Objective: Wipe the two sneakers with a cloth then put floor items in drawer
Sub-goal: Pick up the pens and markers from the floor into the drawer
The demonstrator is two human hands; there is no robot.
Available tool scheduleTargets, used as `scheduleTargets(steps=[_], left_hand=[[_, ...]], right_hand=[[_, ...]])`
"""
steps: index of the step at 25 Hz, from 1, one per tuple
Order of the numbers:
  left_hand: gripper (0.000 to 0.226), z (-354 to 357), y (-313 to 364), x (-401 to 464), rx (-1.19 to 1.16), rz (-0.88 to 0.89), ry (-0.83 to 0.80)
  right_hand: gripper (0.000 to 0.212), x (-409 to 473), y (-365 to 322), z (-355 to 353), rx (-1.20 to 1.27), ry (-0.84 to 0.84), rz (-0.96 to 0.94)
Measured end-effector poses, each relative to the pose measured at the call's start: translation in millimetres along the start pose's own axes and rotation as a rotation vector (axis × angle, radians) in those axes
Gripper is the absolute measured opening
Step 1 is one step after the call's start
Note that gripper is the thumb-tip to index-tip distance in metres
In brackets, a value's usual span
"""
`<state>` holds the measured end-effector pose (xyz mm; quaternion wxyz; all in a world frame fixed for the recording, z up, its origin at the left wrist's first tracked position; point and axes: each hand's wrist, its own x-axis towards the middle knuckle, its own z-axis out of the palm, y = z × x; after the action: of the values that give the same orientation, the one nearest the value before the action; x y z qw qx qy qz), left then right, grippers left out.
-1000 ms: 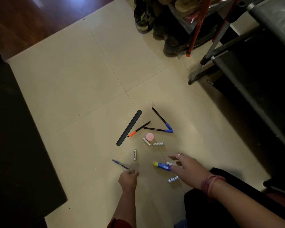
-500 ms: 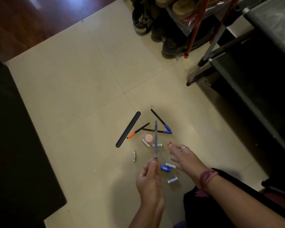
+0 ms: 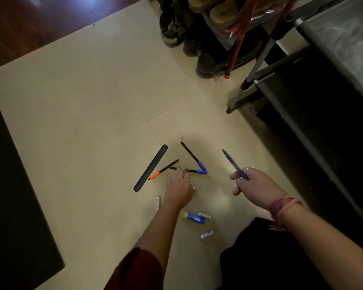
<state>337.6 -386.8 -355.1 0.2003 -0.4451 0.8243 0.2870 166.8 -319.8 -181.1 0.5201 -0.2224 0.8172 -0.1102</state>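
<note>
Holding a blue pen (image 3: 234, 164) with curled fingers, the right hand (image 3: 255, 185) hangs above the tile floor (image 3: 71, 114), the pen's capped end pointing up and away from the wrist. The left hand (image 3: 179, 186) reaches down flat among the scattered items, its fingers (image 3: 181, 171) straight and relaxed, their tips touching or just over the black pen with a blue cap (image 3: 189, 170); I cannot tell whether they press it. Just beyond those fingertips lies a second blue-capped pen (image 3: 192, 155), and to their left an orange-capped pen (image 3: 164, 169) and a long dark flat stick (image 3: 151, 168). Beside the left wrist lies a battery (image 3: 158, 203). Between the two forearms, nearer the person, a blue glue stick with a yellow cap (image 3: 193, 217) touches a small white battery (image 3: 204, 215), and another battery (image 3: 206, 234) lies just below them. Shoes (image 3: 205, 63) sit well beyond both hands near a metal rack (image 3: 260, 65).
</note>
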Motion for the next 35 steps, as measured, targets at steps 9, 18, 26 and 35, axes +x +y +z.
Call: scheduleTargets(steps=[9, 18, 26, 35], left_hand=[[0.055, 16.8, 10.3, 42.6, 0.616, 0.010, -0.337], [0.036, 12.5, 22.0, 42.4, 0.181, 0.150, -0.086], [0.020, -89.8, 99.1, -37.8, -1.629, -0.052, 0.093], [0.025, -46.6, 34.8, -31.3, -0.774, -0.026, 0.237]], right_hand=[[0.019, 1.2, 10.5, -4.4, -0.176, 0.004, -0.028], [0.015, 3.8, -5.1, 3.8, 0.356, -0.008, -0.008], [0.011, 6.3, -5.3, -10.1, 0.663, 0.144, 0.030], [0.026, 8.7, -5.1, -5.4, 0.659, 0.232, 0.066]])
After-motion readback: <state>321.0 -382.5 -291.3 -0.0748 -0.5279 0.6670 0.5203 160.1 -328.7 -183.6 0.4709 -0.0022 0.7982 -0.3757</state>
